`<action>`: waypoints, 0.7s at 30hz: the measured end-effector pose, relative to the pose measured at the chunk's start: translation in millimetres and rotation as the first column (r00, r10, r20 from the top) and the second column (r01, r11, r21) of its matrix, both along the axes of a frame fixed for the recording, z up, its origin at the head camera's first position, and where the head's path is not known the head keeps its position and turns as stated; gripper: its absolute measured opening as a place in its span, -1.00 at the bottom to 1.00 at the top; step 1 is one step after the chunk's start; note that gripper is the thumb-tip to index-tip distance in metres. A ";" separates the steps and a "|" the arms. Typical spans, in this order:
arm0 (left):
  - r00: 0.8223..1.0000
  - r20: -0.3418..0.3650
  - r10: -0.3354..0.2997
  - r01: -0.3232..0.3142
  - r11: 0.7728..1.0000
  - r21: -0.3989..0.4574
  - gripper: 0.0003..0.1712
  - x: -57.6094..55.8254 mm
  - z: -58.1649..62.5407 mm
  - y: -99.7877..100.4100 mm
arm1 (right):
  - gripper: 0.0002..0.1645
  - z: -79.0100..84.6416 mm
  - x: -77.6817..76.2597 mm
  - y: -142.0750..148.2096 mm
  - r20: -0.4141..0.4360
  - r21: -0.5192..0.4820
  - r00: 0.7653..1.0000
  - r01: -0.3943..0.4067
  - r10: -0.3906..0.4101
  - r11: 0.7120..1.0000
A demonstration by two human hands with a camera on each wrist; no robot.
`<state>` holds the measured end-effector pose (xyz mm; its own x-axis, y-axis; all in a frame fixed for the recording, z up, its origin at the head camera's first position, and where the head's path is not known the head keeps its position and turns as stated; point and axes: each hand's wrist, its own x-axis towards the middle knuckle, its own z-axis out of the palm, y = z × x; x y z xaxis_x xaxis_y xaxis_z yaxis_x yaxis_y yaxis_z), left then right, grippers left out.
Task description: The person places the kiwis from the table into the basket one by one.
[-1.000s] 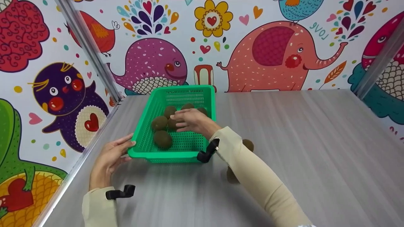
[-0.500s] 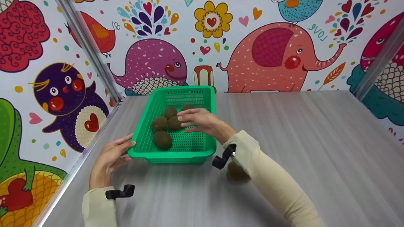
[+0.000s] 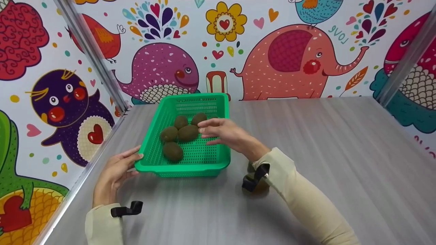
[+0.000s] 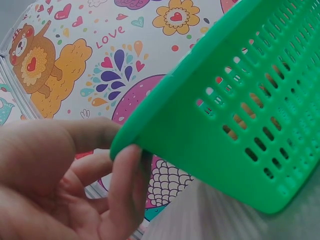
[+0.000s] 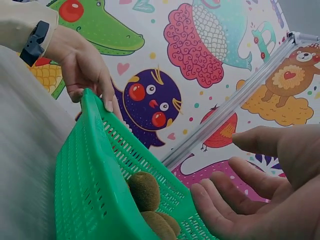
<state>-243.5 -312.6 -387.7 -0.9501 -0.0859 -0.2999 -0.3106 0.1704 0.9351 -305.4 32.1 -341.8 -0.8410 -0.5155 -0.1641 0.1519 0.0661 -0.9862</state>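
Observation:
A green plastic basket (image 3: 184, 167) with slotted walls stands on the table, with several brown kiwis (image 3: 173, 151) lying in it. My left hand (image 3: 114, 170) grips the rim at the basket's near left corner; the left wrist view shows the thumb and fingers pinching the edge. Over the basket's right side hovers my right hand (image 3: 233, 134), fingers spread loosely and nothing in them. In the right wrist view, that hand (image 5: 265, 190) is above the kiwis (image 5: 145, 191). Another kiwi (image 3: 260, 191) lies on the table right of the basket, partly hidden by the right wrist's black camera mount.
The grey wood-grain table (image 3: 323, 153) extends to the right of the basket. Printed cartoon walls (image 3: 289, 61) stand behind and on both sides, joined by metal corner posts (image 3: 98, 54). A black mount (image 3: 126, 209) sticks out from the left wrist.
My right hand has drawn back to the right from over the kiwis, uncovering more of them. The left hand keeps its hold on the rim.

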 end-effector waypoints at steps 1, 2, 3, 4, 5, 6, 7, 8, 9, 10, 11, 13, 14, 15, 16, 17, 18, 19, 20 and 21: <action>1.000 -0.001 0.000 0.000 1.000 0.004 -0.25 -0.1 -0.2 0.0 | -0.60 -0.1 1.5 2.3 -0.011 0.002 1.000 0.000 0.000 1.000; 1.000 -0.003 0.001 0.000 1.000 0.005 -0.25 -0.1 -0.3 0.1 | -0.60 -0.4 3.0 4.6 -0.026 0.010 1.000 -0.001 0.001 1.000; 1.000 -0.006 0.000 0.000 1.000 0.007 -0.25 0.0 -0.3 0.3 | -0.61 -1.0 4.2 7.0 -0.041 0.020 0.999 0.000 0.001 1.000; 1.000 -0.007 0.000 0.000 1.000 0.010 -0.25 0.2 -0.3 0.7 | -0.60 -1.4 5.8 9.7 -0.053 0.031 0.999 -0.002 0.003 1.000; 1.000 -0.007 0.000 0.000 1.000 0.013 -0.25 0.3 -0.5 1.0 | -0.60 -2.0 7.2 12.4 -0.060 0.037 0.998 -0.003 0.005 0.999; 1.000 -0.007 0.001 -0.001 1.000 0.016 -0.25 0.6 -0.5 1.1 | -0.60 -3.1 8.6 15.3 -0.067 0.045 0.998 -0.004 0.008 0.999; 1.000 -0.009 0.002 -0.002 1.000 0.017 -0.25 1.2 -0.2 1.4 | -0.60 -4.2 10.0 18.4 -0.076 0.057 0.997 -0.006 0.011 0.998; 1.000 -0.009 0.004 -0.004 1.000 0.019 -0.25 1.4 -0.1 1.6 | -0.59 -5.3 11.4 21.7 -0.085 0.069 0.996 -0.009 0.014 0.998; 1.000 -0.009 0.005 -0.004 1.000 0.021 -0.25 1.5 -0.1 1.6 | -0.58 -6.1 13.0 25.1 -0.090 0.075 0.996 -0.011 0.018 0.997; 1.000 -0.007 0.004 -0.004 1.000 0.024 -0.25 1.4 -0.2 1.5 | -0.57 -7.1 14.6 28.6 -0.094 0.079 0.995 -0.013 0.020 0.997; 1.000 -0.008 0.004 -0.004 1.000 0.025 -0.25 1.2 -0.2 1.4 | -0.56 -8.4 15.7 31.9 -0.099 0.085 0.995 -0.011 0.019 0.996; 1.000 -0.008 0.004 -0.004 1.000 0.024 -0.25 0.5 -0.5 0.9 | -0.54 -11.1 18.1 38.5 -0.116 0.099 0.993 -0.009 0.020 0.995; 1.000 -0.007 0.003 -0.002 1.000 0.025 -0.25 0.1 -0.7 0.6 | -0.53 -13.0 19.0 41.7 -0.123 0.102 0.992 -0.009 0.022 0.995; 1.000 -0.007 0.001 -0.001 1.000 0.025 -0.25 -0.1 -0.9 0.3 | -0.52 -14.6 20.0 44.4 -0.129 0.106 0.991 -0.007 0.021 0.994; 1.000 -0.006 -0.001 0.001 1.000 0.027 -0.24 -0.6 -1.0 0.2 | -0.50 -16.3 20.9 47.3 -0.138 0.109 0.990 -0.004 0.019 0.994; 1.000 -0.004 -0.001 0.001 1.000 0.027 -0.24 -1.0 -1.1 0.1 | -0.48 -18.0 21.9 50.0 -0.145 0.109 0.989 -0.004 0.020 0.994; 1.000 -0.002 -0.001 0.001 1.000 0.027 -0.24 -1.3 -1.2 0.0 | -0.47 -19.5 22.8 52.5 -0.153 0.106 0.988 -0.002 0.019 0.994; 1.000 -0.001 -0.001 0.001 1.000 0.028 -0.24 -1.5 -1.1 0.0 | -0.46 -21.0 23.6 54.8 -0.157 0.106 0.987 0.001 0.016 0.994; 1.000 0.001 -0.002 0.002 1.000 0.025 -0.24 -1.6 -1.0 0.2 | -0.46 -22.1 24.5 57.0 -0.161 0.105 0.987 0.005 0.012 0.994; 1.000 0.000 -0.003 0.003 1.000 0.024 -0.24 -1.9 -0.9 0.3 | -0.46 -22.8 25.5 59.3 -0.166 0.108 0.986 0.010 0.008 0.994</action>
